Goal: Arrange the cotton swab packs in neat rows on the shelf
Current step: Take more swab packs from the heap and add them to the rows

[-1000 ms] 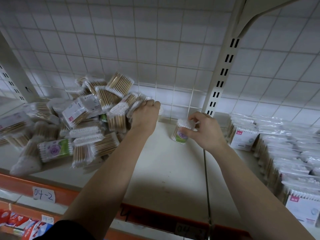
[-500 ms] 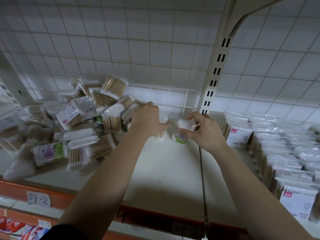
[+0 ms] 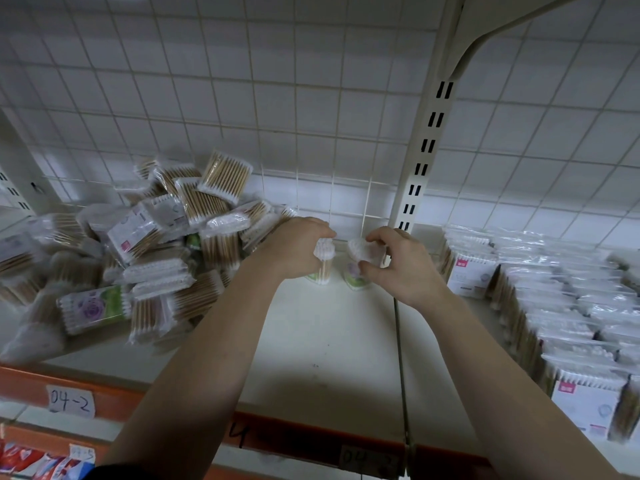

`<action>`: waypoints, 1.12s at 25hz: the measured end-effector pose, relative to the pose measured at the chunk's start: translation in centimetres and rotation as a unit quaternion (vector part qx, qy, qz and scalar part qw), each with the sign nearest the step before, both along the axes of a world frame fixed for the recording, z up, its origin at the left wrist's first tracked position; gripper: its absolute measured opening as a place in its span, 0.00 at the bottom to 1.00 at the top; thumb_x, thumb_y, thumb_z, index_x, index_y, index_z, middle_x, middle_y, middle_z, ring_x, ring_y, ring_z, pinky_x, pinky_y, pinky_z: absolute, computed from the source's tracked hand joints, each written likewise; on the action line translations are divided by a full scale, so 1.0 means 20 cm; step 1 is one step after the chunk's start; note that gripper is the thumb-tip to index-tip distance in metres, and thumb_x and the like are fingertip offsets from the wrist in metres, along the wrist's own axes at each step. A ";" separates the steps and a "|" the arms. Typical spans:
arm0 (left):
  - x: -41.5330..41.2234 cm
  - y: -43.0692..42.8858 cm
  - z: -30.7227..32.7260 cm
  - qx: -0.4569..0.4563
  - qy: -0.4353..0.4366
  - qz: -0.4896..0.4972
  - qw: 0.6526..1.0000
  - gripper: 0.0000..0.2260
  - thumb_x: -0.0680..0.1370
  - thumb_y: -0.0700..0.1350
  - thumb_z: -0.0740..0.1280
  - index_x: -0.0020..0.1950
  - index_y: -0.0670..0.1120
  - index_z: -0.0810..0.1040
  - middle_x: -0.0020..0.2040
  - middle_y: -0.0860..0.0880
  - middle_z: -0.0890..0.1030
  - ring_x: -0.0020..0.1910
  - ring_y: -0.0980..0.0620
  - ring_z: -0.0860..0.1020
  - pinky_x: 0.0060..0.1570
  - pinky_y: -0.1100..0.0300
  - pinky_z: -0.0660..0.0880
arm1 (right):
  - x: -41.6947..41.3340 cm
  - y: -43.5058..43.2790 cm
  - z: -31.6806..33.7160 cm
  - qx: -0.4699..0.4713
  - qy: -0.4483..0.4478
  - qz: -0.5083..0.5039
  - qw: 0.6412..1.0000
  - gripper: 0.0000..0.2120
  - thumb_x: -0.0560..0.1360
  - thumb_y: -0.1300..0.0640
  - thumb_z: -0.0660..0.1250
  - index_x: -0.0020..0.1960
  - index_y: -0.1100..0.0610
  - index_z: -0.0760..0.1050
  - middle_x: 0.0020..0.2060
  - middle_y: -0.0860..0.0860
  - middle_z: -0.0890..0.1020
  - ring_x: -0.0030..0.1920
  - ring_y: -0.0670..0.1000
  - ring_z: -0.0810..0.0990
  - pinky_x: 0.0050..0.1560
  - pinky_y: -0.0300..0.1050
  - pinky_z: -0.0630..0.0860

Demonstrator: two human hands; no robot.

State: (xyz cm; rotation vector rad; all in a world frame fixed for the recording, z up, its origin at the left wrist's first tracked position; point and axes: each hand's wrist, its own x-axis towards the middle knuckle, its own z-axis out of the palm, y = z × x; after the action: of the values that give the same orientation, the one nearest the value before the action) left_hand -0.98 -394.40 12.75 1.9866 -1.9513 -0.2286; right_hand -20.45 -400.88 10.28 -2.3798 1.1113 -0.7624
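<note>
My left hand point(image 3: 294, 247) grips a small upright pack of cotton swabs point(image 3: 323, 263) at the back of the white shelf point(image 3: 322, 348). Right beside it, my right hand point(image 3: 398, 261) holds a second upright pack with a green label point(image 3: 356, 268) by its white top. The two packs stand close together near the wire grid back. A loose heap of swab packs point(image 3: 145, 251) lies on the left part of the shelf, touching my left wrist.
Neat rows of bagged swab packs point(image 3: 554, 306) fill the neighbouring shelf on the right. A slotted upright post point(image 3: 426, 147) stands behind my right hand. An orange front rail carries a handwritten label 04-2 point(image 3: 71, 400). Coloured packets point(image 3: 41, 462) show below left.
My left hand left the heap with a pack and brought it right, standing it beside the pack my right hand holds. The right hand shifted slightly toward the back.
</note>
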 end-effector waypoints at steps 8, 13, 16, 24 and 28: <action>0.00 0.03 -0.03 -0.042 0.021 0.006 0.999 0.23 0.63 0.46 0.76 0.58 0.49 0.78 0.48 0.53 0.75 0.51 0.50 0.75 0.46 0.58 0.68 | 0.00 0.04 0.03 0.006 -0.001 -0.018 1.000 0.19 0.67 0.53 0.73 0.54 0.56 0.71 0.48 0.51 0.77 0.48 0.53 0.75 0.44 0.45 0.70; -0.10 0.07 0.02 -0.086 0.065 0.019 0.994 0.26 0.61 0.58 0.69 0.57 0.52 0.79 0.51 0.50 0.73 0.49 0.52 0.74 0.46 0.61 0.67 | -0.13 0.09 0.20 -0.006 -0.012 -0.032 0.999 0.23 0.68 0.55 0.73 0.61 0.55 0.73 0.53 0.52 0.78 0.53 0.53 0.75 0.48 0.43 0.70; -0.23 0.06 0.08 -0.130 0.096 0.002 0.987 0.22 0.66 0.54 0.74 0.57 0.47 0.80 0.53 0.50 0.75 0.49 0.53 0.76 0.48 0.63 0.67 | -0.28 0.11 0.30 -0.013 -0.028 -0.049 0.998 0.25 0.67 0.54 0.74 0.62 0.55 0.74 0.55 0.51 0.78 0.51 0.52 0.76 0.49 0.43 0.71; -0.74 -0.02 0.22 -0.247 0.093 -0.011 0.965 0.31 0.69 0.65 0.65 0.61 0.43 0.80 0.53 0.48 0.80 0.52 0.49 0.78 0.54 0.60 0.72 | -0.85 0.08 0.48 -0.043 -0.051 -0.122 0.990 0.16 0.66 0.56 0.73 0.54 0.50 0.78 0.43 0.43 0.78 0.33 0.39 0.72 0.37 0.35 0.67; -1.06 -0.08 0.25 -0.254 0.091 -0.044 0.962 0.33 0.70 0.66 0.61 0.63 0.42 0.79 0.55 0.47 0.79 0.54 0.49 0.78 0.54 0.62 0.70 | -1.19 0.06 0.54 -0.048 -0.067 -0.148 0.986 0.14 0.66 0.57 0.72 0.52 0.49 0.79 0.44 0.47 0.81 0.33 0.46 0.76 0.34 0.40 0.69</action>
State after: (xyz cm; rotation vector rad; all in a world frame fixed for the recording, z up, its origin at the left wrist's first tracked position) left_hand -22.16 -396.05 17.78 1.4962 -1.7623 0.0653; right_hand -44.35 -399.78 21.00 -2.2273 1.4165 -1.0809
